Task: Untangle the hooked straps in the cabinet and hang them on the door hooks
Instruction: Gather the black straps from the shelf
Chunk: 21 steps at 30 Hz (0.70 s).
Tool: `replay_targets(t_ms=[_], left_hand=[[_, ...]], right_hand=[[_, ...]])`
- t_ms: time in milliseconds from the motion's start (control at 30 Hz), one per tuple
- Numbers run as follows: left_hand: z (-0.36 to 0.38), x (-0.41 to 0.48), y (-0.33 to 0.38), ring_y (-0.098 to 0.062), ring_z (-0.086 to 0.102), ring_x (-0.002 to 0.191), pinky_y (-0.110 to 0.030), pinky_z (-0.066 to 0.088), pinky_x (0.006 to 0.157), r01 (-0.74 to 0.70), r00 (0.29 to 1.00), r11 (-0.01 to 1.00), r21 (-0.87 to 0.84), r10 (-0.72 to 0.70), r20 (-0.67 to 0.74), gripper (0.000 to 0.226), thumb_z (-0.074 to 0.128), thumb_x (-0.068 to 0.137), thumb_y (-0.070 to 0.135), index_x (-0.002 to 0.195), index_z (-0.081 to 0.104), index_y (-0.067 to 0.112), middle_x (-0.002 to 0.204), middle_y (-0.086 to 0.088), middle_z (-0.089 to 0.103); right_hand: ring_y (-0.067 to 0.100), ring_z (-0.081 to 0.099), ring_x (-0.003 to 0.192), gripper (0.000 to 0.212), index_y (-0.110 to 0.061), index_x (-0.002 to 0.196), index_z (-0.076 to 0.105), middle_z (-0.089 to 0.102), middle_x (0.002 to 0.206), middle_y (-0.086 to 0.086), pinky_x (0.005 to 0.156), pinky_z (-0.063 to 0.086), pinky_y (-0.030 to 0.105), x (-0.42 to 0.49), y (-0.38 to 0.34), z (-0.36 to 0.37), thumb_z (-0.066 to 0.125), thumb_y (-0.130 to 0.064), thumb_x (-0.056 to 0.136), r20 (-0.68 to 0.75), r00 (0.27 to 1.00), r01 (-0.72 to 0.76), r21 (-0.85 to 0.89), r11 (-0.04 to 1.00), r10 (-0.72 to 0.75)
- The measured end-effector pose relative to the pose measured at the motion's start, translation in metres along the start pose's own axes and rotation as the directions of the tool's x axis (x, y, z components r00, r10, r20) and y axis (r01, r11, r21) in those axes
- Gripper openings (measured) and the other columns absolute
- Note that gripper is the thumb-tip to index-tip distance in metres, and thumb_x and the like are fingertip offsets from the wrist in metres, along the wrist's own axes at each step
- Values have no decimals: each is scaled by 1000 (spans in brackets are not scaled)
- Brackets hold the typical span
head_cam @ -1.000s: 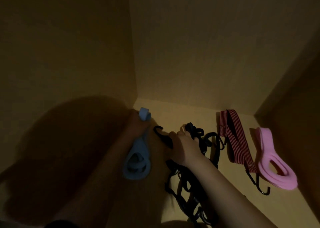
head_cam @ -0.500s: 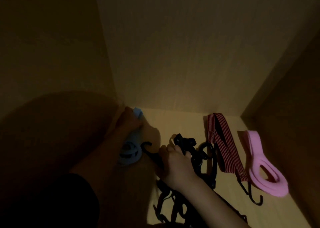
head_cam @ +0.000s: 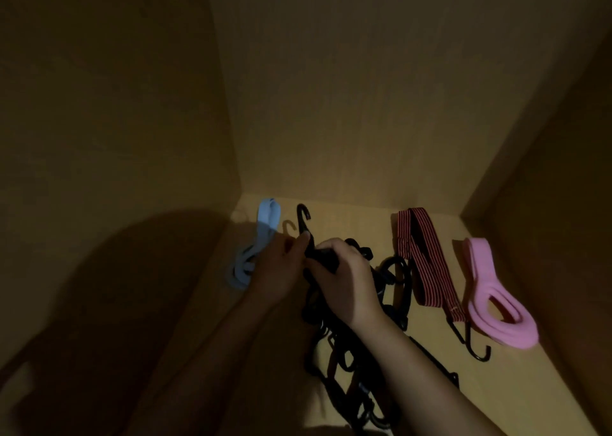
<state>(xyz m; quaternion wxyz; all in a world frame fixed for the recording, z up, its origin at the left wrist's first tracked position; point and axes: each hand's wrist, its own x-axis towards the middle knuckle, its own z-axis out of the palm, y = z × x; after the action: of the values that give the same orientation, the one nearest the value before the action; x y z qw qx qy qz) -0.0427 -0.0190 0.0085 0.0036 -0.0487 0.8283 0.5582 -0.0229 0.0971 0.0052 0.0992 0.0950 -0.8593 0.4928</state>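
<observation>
A dim wooden cabinet (head_cam: pixel 347 104) is seen from above, and a tangle of black hooked straps (head_cam: pixel 351 346) lies on its floor; all positions below are given relative to this tangle.

The upper end of the tangle is gripped by both hands. The right hand (head_cam: pixel 344 283) is closed over the top of the bundle, with the fingers curled together around the black cord. The left hand (head_cam: pixel 281 270) is placed just left of it, with thumb and fingers pinched on the shank of a black hook (head_cam: pixel 303 218). This hook is raised above the tangle, with its curved tip uppermost.

Just left of the tangle, partly behind the left hand, a light blue band (head_cam: pixel 261 237) is laid on the floor. Just right of the tangle, a red-and-black striped strap (head_cam: pixel 420 256) is laid out, ending in black hooks (head_cam: pixel 473 343) at its near end. Further right, touching those hooks, a pink band (head_cam: pixel 493 306) is coiled flat.

Whether the strands inside the tangle are knotted cannot be told in the low light.
</observation>
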Motion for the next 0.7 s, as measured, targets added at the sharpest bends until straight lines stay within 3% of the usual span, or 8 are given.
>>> replay_targets(t_ms=[67,200,300,367,433,533,633,700], left_hand=[[1,-17,6,-26,61,82,-35,44,74,66,988,985,-162,-42,146,53,41,93,45,93,63,-3,88,-21,61],[-4,-32,12,-17,65,87,-26,48,75,19,992,971,-239,12,127,49,40,94,44,97,65,2,93,-7,69],[-8,-41,19,2,61,72,-11,45,62,-40,995,964,-262,63,77,44,34,97,41,85,64,11,79,3,66],[-11,-44,22,7,57,56,-4,39,52,-75,994,954,-290,96,58,45,30,98,40,71,58,17,62,8,63],[-12,-46,24,5,61,65,-8,44,64,-57,992,921,-385,96,84,49,29,97,47,67,58,20,66,13,70],[-14,-45,30,-19,66,90,-31,47,84,102,987,739,-666,8,161,59,31,91,59,78,66,14,89,-5,75],[-26,-46,27,-18,69,69,-31,51,75,171,984,453,-875,-29,177,50,35,93,53,88,57,8,69,-7,71],[-40,-51,29,-21,65,59,-36,52,78,341,939,146,-929,-6,344,49,38,93,49,82,56,5,61,-7,66]], right_hand=[[14,62,80,6,-13,89,62,64,83,-2,72,52,29,-7,-8,-2,61,-8,85,63,998,-6,161,987,-4],[11,63,85,25,-28,90,49,64,94,1,70,51,22,-22,-15,-1,66,-12,81,73,996,-70,316,946,49],[11,56,108,52,-39,100,42,54,119,1,89,52,32,-35,-13,7,76,-34,62,34,990,-141,326,935,137],[10,50,118,68,-39,113,35,47,128,-3,96,49,39,-44,-8,13,77,-28,61,54,993,-115,350,930,103],[4,52,113,75,-34,120,27,49,123,-9,94,50,34,-48,-9,13,77,-13,68,69,996,-85,358,930,65],[0,57,103,75,-36,119,21,56,117,-4,84,51,24,-53,-19,10,75,-13,73,8,1000,-31,334,942,31],[-4,54,103,86,-31,127,13,55,119,-1,85,44,10,-58,-21,10,77,-15,72,-43,999,-1,268,963,14],[5,49,116,90,-41,130,17,52,125,-5,98,40,17,-62,-20,11,80,-22,69,-5,1000,4,200,980,-3]])
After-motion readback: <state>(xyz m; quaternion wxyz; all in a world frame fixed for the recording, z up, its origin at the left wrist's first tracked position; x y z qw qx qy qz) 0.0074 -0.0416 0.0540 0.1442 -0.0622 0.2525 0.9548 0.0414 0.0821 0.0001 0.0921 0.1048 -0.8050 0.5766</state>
